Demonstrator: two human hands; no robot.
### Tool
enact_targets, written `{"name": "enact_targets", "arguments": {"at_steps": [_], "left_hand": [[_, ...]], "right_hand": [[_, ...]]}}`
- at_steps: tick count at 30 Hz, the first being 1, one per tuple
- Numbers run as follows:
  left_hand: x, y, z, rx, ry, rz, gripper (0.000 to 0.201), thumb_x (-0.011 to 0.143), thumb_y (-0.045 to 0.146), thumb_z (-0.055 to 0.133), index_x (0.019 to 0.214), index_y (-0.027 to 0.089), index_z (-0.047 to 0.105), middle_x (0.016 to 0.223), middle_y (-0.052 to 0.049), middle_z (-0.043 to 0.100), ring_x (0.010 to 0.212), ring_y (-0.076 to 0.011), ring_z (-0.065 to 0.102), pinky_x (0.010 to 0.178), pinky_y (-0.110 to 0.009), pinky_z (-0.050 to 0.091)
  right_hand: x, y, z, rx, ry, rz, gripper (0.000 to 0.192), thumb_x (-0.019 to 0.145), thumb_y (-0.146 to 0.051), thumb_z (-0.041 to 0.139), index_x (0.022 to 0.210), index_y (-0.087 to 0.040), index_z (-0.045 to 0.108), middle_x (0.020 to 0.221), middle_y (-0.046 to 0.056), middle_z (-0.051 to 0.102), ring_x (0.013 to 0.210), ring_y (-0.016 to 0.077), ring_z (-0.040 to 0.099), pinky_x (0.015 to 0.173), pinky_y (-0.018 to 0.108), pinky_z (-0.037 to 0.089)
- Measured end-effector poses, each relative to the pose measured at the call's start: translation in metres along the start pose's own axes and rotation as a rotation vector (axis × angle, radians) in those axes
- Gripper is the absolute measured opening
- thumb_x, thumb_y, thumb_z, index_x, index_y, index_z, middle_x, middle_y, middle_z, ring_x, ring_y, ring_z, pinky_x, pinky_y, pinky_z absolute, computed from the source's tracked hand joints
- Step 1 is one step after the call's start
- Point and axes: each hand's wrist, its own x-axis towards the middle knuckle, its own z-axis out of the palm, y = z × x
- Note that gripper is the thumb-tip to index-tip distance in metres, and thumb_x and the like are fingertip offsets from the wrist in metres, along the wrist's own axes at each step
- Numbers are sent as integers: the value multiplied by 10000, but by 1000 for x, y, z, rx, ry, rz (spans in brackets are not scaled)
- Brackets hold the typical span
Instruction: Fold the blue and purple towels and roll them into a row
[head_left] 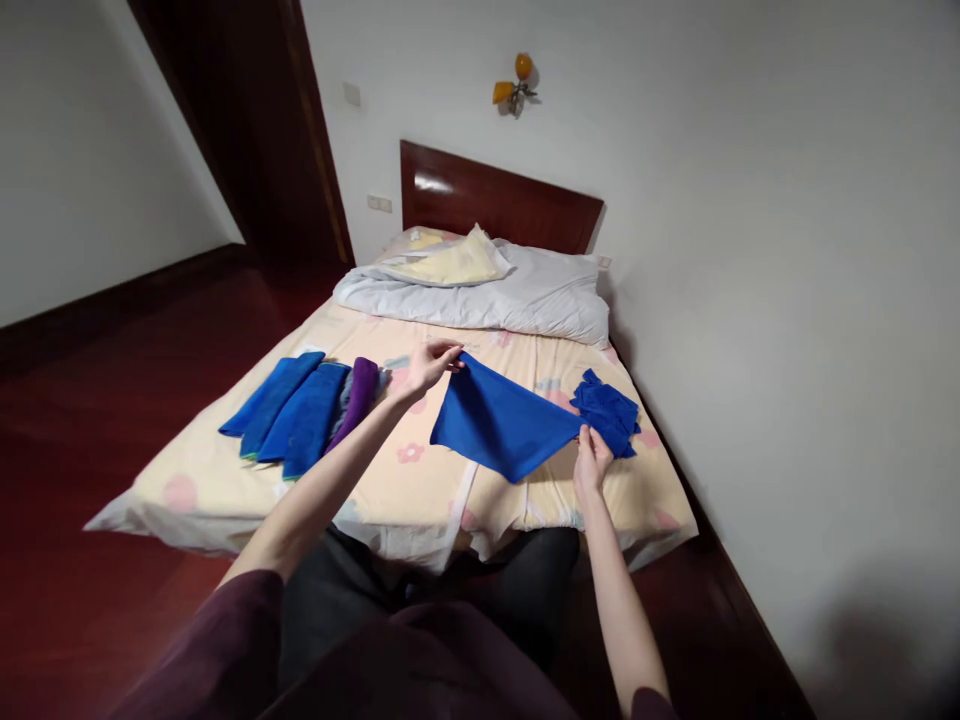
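Left of the stretched blue cloth (499,425), bare sheet of the bed (420,490) lies open up to the folded towels (300,410). Right of it a crumpled blue pile (609,412) blocks; behind it, free sheet reaches the duvet (510,290).

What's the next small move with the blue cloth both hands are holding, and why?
Probably bring the left hand across toward the right hand so the two pinched corners meet. The blue cloth is held stretched by opposite corners above the bed, sagging to a point, not yet folded like the folded cloths laid out to the left; a crumpled blue pile lies behind the right hand.
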Motion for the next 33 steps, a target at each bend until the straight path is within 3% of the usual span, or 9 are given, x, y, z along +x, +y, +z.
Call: {"name": "enact_targets", "arguments": {"at_steps": [5,9,14,17,23,29,33], "left_hand": [[-11,37,-24,44,55,90,625,709,647,791,992,96,710,840,-84,733,720,-202,722,639,-317,610],[-18,57,-38,43,103,108,615,671,644,818,952,102,738,815,-90,738,721,-204,720,627,-298,595],[-31,73,-58,126,185,138,578,659,616,829,938,112,780,780,-90,738,664,-173,670,510,-228,492],[-41,78,-72,186,222,115,553,667,595,829,975,138,797,858,-93,762,689,-169,665,507,-218,475],[-65,86,-90,148,215,1,554,585,555,885,945,143,798,904,-103,780,751,-215,706,636,-293,574],[-97,107,-102,202,124,-39,535,567,587,891,881,163,805,901,-107,782,843,-268,735,741,-356,610],[-105,109,-109,270,129,-42,480,596,586,881,854,187,809,908,-93,782,888,-282,738,772,-367,614]], "right_hand": [[28,-35,32,92,-33,-26,607,697,-618,780,1013,-103,713,905,98,737,777,171,647,699,292,523],[33,-61,47,120,-109,-18,555,701,-592,810,997,-143,670,906,81,738,710,149,642,595,238,502],[32,-81,56,156,-185,-82,512,670,-506,871,987,-169,651,919,71,741,784,152,665,663,239,530],[26,-87,55,157,-239,-54,510,651,-493,887,984,-164,684,912,77,747,830,172,685,714,267,557],[10,-97,42,143,-312,70,531,575,-476,935,960,-167,740,951,86,768,902,209,717,825,327,585],[-2,-110,25,149,-372,165,476,555,-432,956,924,-190,780,904,61,770,842,171,703,785,289,570],[-5,-117,21,89,-433,209,451,574,-416,953,929,-190,790,883,51,760,703,116,640,652,240,523]]}}
